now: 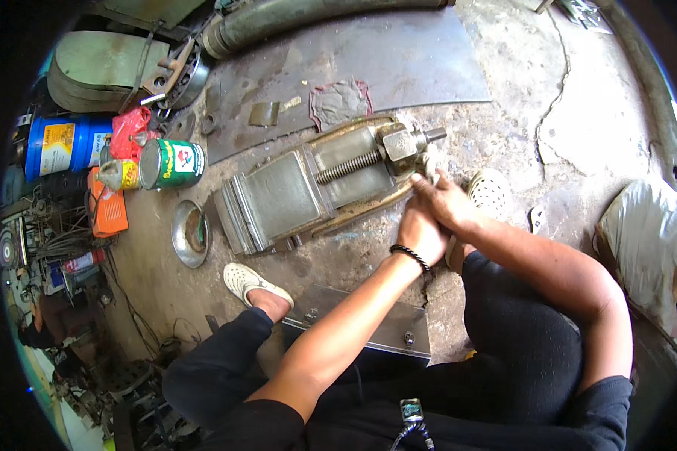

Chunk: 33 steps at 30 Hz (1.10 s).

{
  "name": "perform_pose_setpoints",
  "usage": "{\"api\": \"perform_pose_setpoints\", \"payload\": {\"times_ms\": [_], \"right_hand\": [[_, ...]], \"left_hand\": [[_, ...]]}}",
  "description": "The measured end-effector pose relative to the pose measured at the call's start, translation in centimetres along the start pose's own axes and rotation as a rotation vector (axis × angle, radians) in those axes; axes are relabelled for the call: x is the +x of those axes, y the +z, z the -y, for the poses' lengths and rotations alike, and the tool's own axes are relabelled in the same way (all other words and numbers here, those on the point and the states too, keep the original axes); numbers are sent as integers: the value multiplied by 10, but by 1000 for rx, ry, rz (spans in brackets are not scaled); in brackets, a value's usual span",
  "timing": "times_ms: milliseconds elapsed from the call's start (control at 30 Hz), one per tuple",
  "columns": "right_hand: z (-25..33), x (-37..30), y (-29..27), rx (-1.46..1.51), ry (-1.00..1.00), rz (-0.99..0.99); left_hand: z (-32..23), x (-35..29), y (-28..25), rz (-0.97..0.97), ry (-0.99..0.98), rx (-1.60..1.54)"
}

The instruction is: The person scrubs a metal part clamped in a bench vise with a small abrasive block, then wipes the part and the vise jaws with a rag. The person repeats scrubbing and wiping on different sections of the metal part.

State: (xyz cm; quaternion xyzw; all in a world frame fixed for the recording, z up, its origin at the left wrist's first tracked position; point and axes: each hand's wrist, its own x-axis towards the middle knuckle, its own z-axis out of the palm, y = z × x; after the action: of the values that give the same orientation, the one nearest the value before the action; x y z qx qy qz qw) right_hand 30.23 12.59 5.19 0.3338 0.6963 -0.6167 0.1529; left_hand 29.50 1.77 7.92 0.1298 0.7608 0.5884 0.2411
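Observation:
A large metal machine vise (278,197) lies on the floor in front of me, its threaded screw (350,167) running to an end block (403,144) at the right. By that block's near corner, my right hand (453,204) has its fingers closed round a small whitish rag (431,159). My left hand (423,229), below a dark bracelet at the wrist, is tucked against the right one. The right hand covers its fingers, so their grip is hidden.
Beyond the vise, a grey cloth (340,104) lies on a metal sheet (421,68). At the left stand a metal bowl (180,233), a green can (152,164), an orange box (110,207) and a blue bucket (39,146). Between my feet is a flat metal box (368,331).

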Motion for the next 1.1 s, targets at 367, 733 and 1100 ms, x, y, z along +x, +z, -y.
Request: {"api": "perform_pose_setpoints", "payload": {"times_ms": [367,733,1100], "right_hand": [[45,84,11,-1231,-565,65],[53,53,-31,-869,-556,-155],[30,104,-22,-1238,-863,-92]], "left_hand": [[-94,-82,-211,696,-159,950],[-148,-95,-288,335,-95,1004],[-153,-87,-277,521,-221,1092]]}}
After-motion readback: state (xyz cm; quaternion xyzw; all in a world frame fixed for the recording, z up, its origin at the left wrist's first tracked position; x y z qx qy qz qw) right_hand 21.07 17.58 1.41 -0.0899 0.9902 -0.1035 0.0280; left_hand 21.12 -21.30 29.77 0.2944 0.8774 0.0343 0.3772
